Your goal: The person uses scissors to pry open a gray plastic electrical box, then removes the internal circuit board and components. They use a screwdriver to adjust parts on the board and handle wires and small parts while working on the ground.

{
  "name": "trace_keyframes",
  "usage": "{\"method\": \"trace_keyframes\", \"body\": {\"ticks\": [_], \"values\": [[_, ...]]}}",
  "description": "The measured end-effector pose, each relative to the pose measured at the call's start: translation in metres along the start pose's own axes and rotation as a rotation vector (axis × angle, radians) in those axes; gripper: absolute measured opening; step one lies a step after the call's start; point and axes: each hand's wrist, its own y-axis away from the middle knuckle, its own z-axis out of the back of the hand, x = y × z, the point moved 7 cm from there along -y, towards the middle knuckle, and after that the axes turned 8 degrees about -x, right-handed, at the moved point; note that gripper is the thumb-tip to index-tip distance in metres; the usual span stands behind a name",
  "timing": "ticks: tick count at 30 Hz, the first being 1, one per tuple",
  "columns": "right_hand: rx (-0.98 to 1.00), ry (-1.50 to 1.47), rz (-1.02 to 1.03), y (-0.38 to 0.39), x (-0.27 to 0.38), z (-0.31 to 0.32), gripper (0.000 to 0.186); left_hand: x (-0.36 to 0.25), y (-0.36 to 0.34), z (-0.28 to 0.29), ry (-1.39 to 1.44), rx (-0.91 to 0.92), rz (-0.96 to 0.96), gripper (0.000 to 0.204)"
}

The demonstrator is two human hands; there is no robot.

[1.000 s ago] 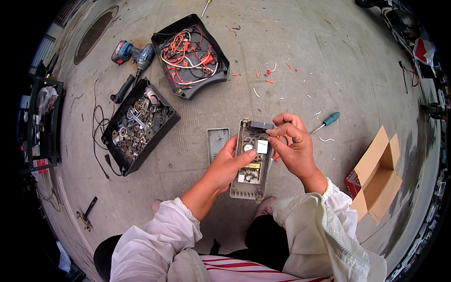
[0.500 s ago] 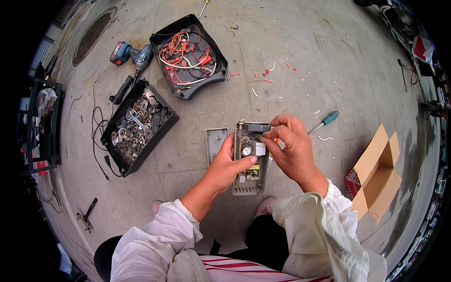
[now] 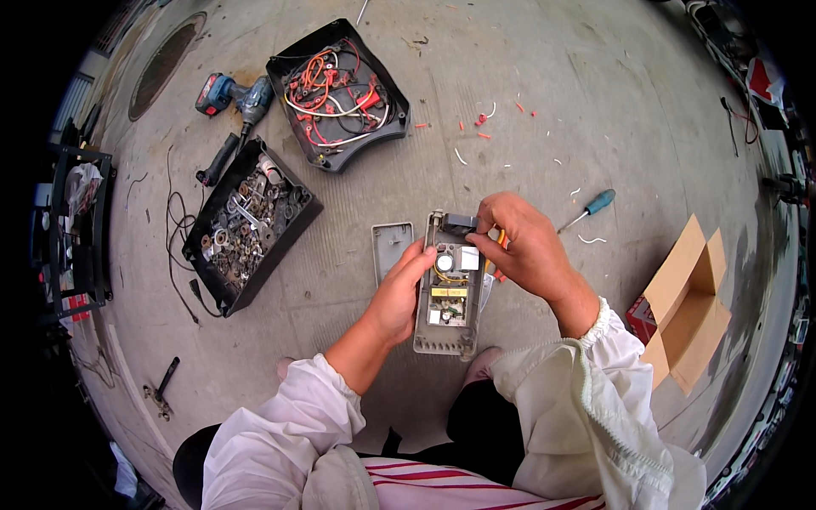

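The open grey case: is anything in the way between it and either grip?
Nothing visible is. The left grip holds the open grey case directly by its left side; the right grip is at the dark block at its far end.

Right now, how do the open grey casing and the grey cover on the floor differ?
Pose: the casing is held in the left hand; the cover lies on the floor.
Contents: the casing holds electrical components; the visible part of the cover shows none.
Visibility: the casing's inside is mostly exposed; the cover is partly hidden.
Shared: both are grey with raised rims.
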Motion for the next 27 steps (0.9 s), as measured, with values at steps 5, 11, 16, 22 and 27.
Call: {"method": "trace_keyframes", "body": {"ticks": [5,11,16,22,27], "values": [[0.085,0.157,0.104,0.000,0.007,-0.004,0.026,0.007,-0.004,0.008,0.016,-0.006,0.035,0.036],[0.224,0.245,0.165,0.005,0.006,-0.012,0.039,0.020,-0.009,0.020,0.078,0.007,0.172,0.033],[0.259,0.223,0.110,0.006,0.001,-0.015,0.033,0.024,-0.008,0.019,0.159,0.031,0.288,0.036],[0.283,0.186,0.086,0.008,-0.003,-0.021,0.031,0.026,-0.006,0.024,0.212,0.063,0.385,0.041],[0.280,0.104,0.022,0.016,-0.013,-0.023,0.044,0.018,-0.007,0.022,0.122,-0.057,0.276,0.044]]}}
